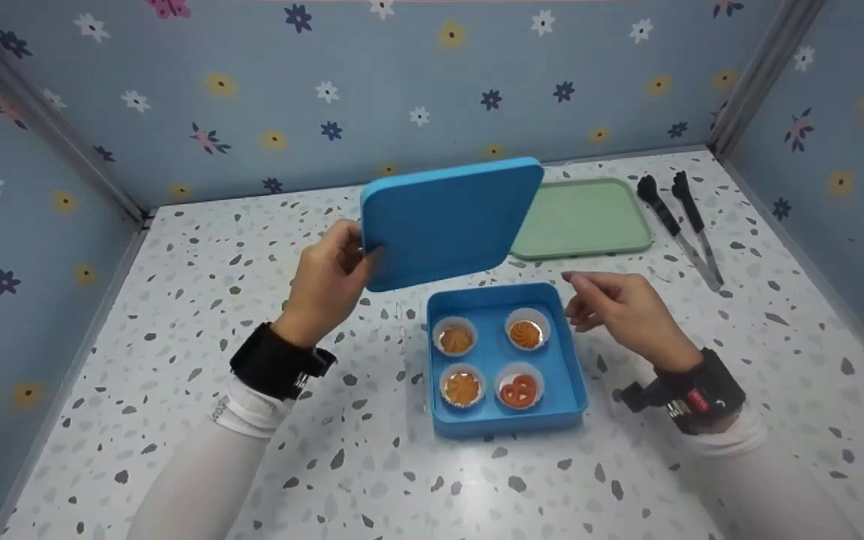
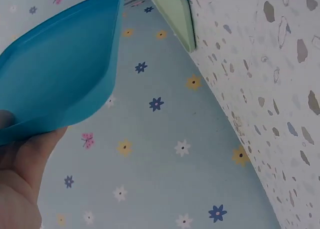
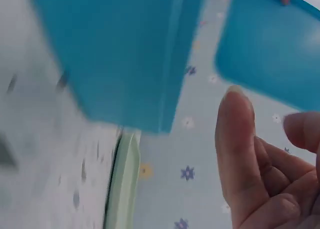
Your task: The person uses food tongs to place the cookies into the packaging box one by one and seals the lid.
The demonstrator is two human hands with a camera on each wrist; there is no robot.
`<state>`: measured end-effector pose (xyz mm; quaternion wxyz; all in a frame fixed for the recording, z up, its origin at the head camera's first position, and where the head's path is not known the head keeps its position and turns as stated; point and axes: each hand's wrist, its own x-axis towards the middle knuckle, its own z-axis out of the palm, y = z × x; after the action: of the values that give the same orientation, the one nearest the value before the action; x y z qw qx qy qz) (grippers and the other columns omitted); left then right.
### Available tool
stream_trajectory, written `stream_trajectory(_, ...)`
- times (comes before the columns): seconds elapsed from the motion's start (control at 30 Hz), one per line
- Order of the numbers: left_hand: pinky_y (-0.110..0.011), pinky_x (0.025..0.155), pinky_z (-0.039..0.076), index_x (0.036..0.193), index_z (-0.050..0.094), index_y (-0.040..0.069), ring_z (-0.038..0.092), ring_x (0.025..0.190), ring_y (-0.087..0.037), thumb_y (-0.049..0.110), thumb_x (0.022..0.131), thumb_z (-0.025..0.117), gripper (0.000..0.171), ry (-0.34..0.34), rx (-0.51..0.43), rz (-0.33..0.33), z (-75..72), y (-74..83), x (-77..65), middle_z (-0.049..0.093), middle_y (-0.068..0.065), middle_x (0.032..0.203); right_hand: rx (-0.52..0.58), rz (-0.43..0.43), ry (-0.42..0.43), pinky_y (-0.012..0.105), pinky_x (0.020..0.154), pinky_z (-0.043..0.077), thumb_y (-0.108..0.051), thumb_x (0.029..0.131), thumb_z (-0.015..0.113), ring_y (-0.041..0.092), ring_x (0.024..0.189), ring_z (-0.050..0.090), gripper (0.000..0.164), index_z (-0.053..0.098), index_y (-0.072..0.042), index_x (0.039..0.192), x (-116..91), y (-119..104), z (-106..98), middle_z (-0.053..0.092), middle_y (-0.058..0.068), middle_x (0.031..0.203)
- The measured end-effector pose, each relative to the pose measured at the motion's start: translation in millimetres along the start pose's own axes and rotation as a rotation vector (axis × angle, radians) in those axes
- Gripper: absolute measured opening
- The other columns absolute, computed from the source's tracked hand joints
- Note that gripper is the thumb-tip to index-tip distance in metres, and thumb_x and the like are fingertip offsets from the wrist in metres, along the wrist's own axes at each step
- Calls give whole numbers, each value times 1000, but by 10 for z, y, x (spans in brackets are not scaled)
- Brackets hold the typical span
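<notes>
My left hand point(image 1: 329, 283) pinches the left edge of a blue lid point(image 1: 447, 225), thumb on its near face. The lid is tilted up above the table, behind a square blue box point(image 1: 507, 429). Inside the box sit white paper cups: two with swirled cookies at the back, one with a flower-shaped cookie point(image 1: 463, 389) at front left, and one with a pretzel point(image 1: 518, 391) at front right. Just right of the box, my right hand point(image 1: 627, 311) hovers with loosely bent fingers and holds nothing. The left wrist view shows the lid point(image 2: 60, 59) in my fingers.
A pale green tray point(image 1: 582, 217) lies at the back, partly hidden by the lid. To its right are black-handled tongs point(image 1: 691, 225), spread apart. Flower-patterned walls point(image 1: 432, 82) enclose the speckled table point(image 1: 177, 337) at the back and both sides.
</notes>
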<state>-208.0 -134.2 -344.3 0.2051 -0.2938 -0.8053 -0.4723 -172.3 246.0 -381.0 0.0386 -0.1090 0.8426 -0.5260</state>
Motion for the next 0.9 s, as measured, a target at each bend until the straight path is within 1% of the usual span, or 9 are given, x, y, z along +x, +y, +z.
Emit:
stream_trajectory(0.1, -35, 80, 58, 107, 57, -5, 71, 95, -29, -6, 93, 63, 16, -22, 54, 151, 106, 25, -72, 70, -20, 108, 200, -1, -36, 39, 73, 59, -39, 104, 49, 37, 84, 70, 51, 61, 3, 131, -10, -25, -13, 69, 23, 93)
stream_trajectory(0.23, -30, 80, 57, 107, 56, -3, 71, 94, -28, -9, 90, 66, 21, -47, 95, 323, 219, 63, -141, 70, -18, 106, 323, 8, -46, 42, 75, 59, -40, 105, 47, 36, 83, 71, 55, 62, 7, 127, -29, -43, -25, 70, 24, 93)
stream_trajectory(0.4, -30, 93, 51, 116, 58, 1, 66, 110, -26, -14, 86, 67, 34, -89, 105, 471, 327, 112, -190, 69, -13, 118, 338, 49, -68, 41, 77, 59, -45, 104, 47, 32, 85, 71, 57, 65, 5, 125, -45, -49, -25, 72, 22, 99)
stream_trajectory(0.5, -33, 99, 48, 117, 59, 1, 63, 116, -29, -17, 85, 67, 38, -103, 91, 546, 380, 122, -206, 67, -13, 121, 290, 84, -89, 36, 81, 57, -45, 101, 53, 28, 97, 70, 54, 66, 0, 127, -54, -42, -35, 71, 14, 114)
stream_trajectory(0.57, -37, 101, 47, 115, 60, 0, 62, 117, -32, -18, 85, 66, 36, -96, 81, 583, 410, 119, -211, 67, -14, 121, 264, 102, -85, 28, 84, 54, -43, 99, 58, 19, 105, 67, 51, 66, -3, 128, -61, -39, -40, 69, 7, 120)
stream_trajectory(0.67, -41, 103, 45, 110, 63, 1, 59, 120, -35, -20, 84, 66, 33, -64, 84, 597, 447, 117, -212, 66, -16, 121, 380, 132, -73, 27, 83, 55, -32, 96, 66, 13, 100, 67, 51, 59, -1, 136, -64, -39, -34, 69, 4, 119)
stream_trajectory(0.73, -44, 104, 44, 106, 66, 4, 55, 123, -38, -18, 83, 68, 32, -18, 122, 571, 471, 127, -213, 65, -16, 122, 446, 126, -58, 28, 82, 56, -24, 96, 68, 14, 95, 69, 53, 53, 3, 139, -66, -51, -30, 70, 5, 115)
stream_trajectory(0.8, -45, 104, 44, 105, 70, 8, 53, 123, -39, -15, 82, 71, 32, 37, 166, 497, 492, 152, -222, 62, -16, 123, 508, 107, -44, 33, 79, 58, -16, 96, 68, 20, 89, 71, 54, 49, 7, 141, -72, -70, -28, 72, 8, 111)
stream_trajectory(0.9, -39, 91, 49, 111, 71, 10, 55, 107, -31, -13, 81, 73, 38, 67, 170, 295, 524, 207, -248, 57, -15, 113, 485, 67, -4, 38, 80, 58, -14, 95, 69, 25, 91, 72, 54, 50, 8, 140, -90, -111, -36, 71, 11, 113)
